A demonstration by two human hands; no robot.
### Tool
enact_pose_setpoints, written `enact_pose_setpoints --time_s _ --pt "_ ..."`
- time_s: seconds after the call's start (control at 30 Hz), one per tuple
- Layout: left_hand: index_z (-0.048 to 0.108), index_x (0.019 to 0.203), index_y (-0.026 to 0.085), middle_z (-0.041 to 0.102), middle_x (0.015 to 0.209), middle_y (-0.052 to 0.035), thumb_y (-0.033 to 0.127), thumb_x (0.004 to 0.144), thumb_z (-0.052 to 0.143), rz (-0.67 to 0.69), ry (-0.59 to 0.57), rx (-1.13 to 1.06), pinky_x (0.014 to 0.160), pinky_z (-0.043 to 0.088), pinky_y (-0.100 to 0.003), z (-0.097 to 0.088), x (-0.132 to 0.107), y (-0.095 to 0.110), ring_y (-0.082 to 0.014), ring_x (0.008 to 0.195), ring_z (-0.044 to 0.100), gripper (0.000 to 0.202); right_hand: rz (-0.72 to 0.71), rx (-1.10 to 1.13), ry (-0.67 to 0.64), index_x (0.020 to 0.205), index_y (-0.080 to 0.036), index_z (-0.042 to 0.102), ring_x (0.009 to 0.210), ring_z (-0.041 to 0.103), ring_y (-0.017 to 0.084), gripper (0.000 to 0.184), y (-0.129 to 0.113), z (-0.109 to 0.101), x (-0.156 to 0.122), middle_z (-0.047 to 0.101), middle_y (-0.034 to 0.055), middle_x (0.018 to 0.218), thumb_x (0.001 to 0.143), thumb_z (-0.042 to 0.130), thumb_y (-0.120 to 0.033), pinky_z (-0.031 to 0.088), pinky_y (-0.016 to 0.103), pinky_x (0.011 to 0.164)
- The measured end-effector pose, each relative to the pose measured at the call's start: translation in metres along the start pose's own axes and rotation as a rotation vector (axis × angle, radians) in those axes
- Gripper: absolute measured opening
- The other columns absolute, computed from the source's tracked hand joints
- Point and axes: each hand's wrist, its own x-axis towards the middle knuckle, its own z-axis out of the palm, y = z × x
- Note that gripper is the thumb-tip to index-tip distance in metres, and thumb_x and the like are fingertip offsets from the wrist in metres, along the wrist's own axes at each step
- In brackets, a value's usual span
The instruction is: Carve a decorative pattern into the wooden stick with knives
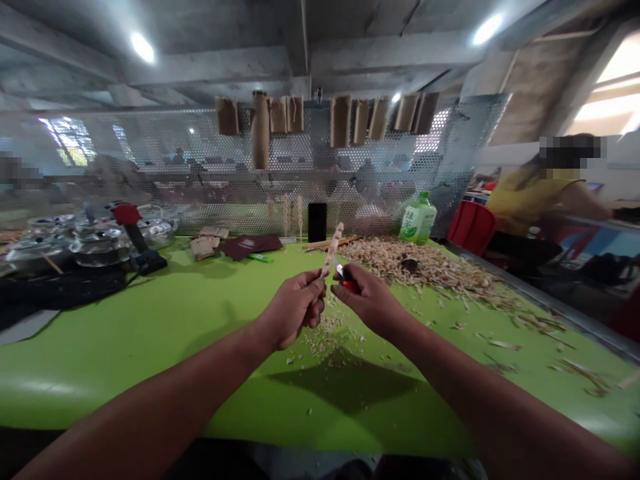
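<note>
My left hand [295, 308] is closed around the lower end of a pale carved wooden stick [333, 250], which points up and away from me. My right hand [367, 300] grips a small red-handled knife [349, 285], and its short metal blade sits right by the stick. The two hands are close together above a green work table [125, 353]. Loose wood chips [325, 331] lie on the table beneath them. My fingers hide most of the knife handle.
A heap of wood shavings [405, 263] covers the table's right side. Behind it stand a green-labelled plastic bottle [418, 219] and a black upright box [317, 222]. Metal bowls [97, 243] and a red-topped clamp [126, 214] sit at left. A perforated metal screen [310, 140] backs the table. A co-worker in yellow [535, 200] sits at right.
</note>
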Motion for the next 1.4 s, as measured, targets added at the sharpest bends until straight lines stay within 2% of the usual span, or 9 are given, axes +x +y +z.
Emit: enact_pose_setpoints --time_s 0.13,0.27,0.4,0.6,0.9,1.1,1.2,1.3,1.4 --pt "0.054 0.092 0.016 0.047 0.068 0.0051 0.035 0.084 0.057 0.033 0.075 0.011 0.033 0.033 -0.018 -0.002 0.004 -0.002 -0.0034 0.040 0.039 0.020 -0.043 0.017 0.024 0.094 -0.019 0.055 0.060 0.044 0.013 0.025 0.004 -0.002 0.001 0.052 0.0000 0.068 0.089 0.046 -0.042 0.032 0.026 0.054" --pt "0.053 0.091 0.017 0.049 0.072 0.0043 0.035 0.086 0.054 0.057 0.088 0.032 0.030 0.032 -0.018 -0.001 0.002 0.000 -0.0021 0.037 0.038 0.019 -0.040 -0.082 0.027 0.099 -0.019 0.056 0.059 0.048 0.014 0.031 0.007 -0.005 0.003 0.056 0.0018 0.070 0.094 0.038 -0.044 0.029 0.027 0.053" --pt "0.052 0.082 0.017 0.045 0.058 0.0072 0.039 0.087 0.052 0.016 0.108 0.098 0.028 0.027 -0.017 0.002 -0.002 0.004 -0.0020 0.032 0.030 0.023 -0.076 -0.185 0.056 0.093 -0.020 0.051 0.059 0.048 0.015 0.028 0.004 -0.008 0.002 0.059 0.0027 0.070 0.095 0.035 -0.043 0.026 0.027 0.054" --pt "0.050 0.077 0.019 0.035 0.040 0.0100 0.043 0.089 0.048 0.001 0.083 0.162 0.028 0.021 -0.016 0.002 -0.005 0.005 -0.0037 0.028 0.023 0.028 -0.068 -0.378 0.062 0.078 -0.021 0.049 0.049 0.037 0.012 0.030 0.002 -0.007 0.000 0.048 0.0000 0.057 0.094 0.037 -0.044 0.017 0.028 0.050" --pt "0.049 0.075 0.019 0.036 0.038 0.0100 0.045 0.089 0.047 0.001 0.047 0.172 0.027 0.021 -0.016 0.001 -0.006 0.004 -0.0043 0.027 0.023 0.030 -0.063 -0.477 0.053 0.075 -0.021 0.050 0.049 0.036 0.011 0.032 -0.002 -0.006 -0.001 0.050 0.0000 0.057 0.094 0.037 -0.042 0.016 0.028 0.049" --pt "0.049 0.073 0.019 0.036 0.039 0.0098 0.047 0.088 0.047 0.002 0.068 0.212 0.027 0.021 -0.016 0.000 -0.007 0.003 -0.0040 0.028 0.023 0.032 -0.048 -0.574 0.037 0.078 -0.021 0.052 0.048 0.033 0.012 0.032 -0.004 -0.006 -0.002 0.052 0.0017 0.059 0.095 0.034 -0.043 0.014 0.029 0.050" --pt "0.050 0.073 0.018 0.036 0.040 0.0101 0.046 0.088 0.048 0.012 0.085 0.258 0.026 0.021 -0.016 0.001 -0.009 0.005 -0.0039 0.028 0.022 0.031 -0.035 -0.486 -0.002 0.073 -0.021 0.047 0.049 0.033 0.012 0.032 -0.004 -0.005 0.000 0.048 0.0010 0.057 0.094 0.035 -0.042 0.016 0.029 0.050" --pt "0.053 0.078 0.017 0.036 0.043 0.0105 0.041 0.088 0.050 0.036 0.097 0.287 0.028 0.021 -0.015 0.003 -0.011 0.007 -0.0032 0.030 0.024 0.026 0.033 -0.238 -0.107 0.067 -0.021 0.042 0.049 0.038 0.011 0.033 -0.004 -0.005 0.003 0.047 -0.0002 0.056 0.093 0.038 -0.040 0.022 0.027 0.048" --pt "0.057 0.091 0.017 0.037 0.047 0.0111 0.036 0.087 0.052 0.051 0.104 0.287 0.029 0.022 -0.014 0.006 -0.011 0.008 -0.0023 0.031 0.025 0.020 0.149 0.028 -0.245 0.063 -0.021 0.041 0.045 0.039 0.009 0.034 -0.001 -0.007 0.006 0.046 -0.0020 0.052 0.092 0.040 -0.039 0.028 0.025 0.046"
